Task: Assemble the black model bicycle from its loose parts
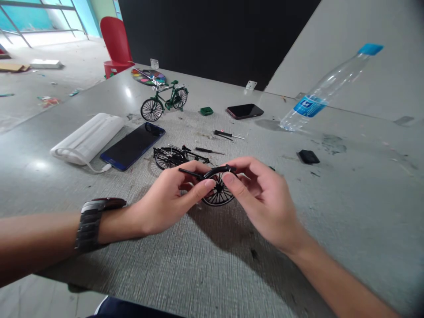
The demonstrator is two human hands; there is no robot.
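Between my two hands is a small black model bicycle wheel (pixel 219 196) with a black fork and mudguard over its top. My left hand (pixel 185 190) pinches it from the left, the thumb near the hub and a thin black stem sticking out past the fingers. On the other side, my right hand (pixel 261 194) grips the mudguard end between thumb and fingers. Just behind my left hand, the black model bicycle frame (pixel 177 157) with its rear wheel lies on the table. A small screwdriver (pixel 208 150) lies beside that frame.
A green model bicycle (pixel 165 99) stands farther back. Around it are a paint palette (pixel 149 76), a green tray (pixel 206 111) and a dark phone (pixel 245 111). More small tools (pixel 228 134) lie mid-table. A blue phone (pixel 132 145) is cabled to a white power bank (pixel 88 137). A bottle (pixel 309 106) stands right.
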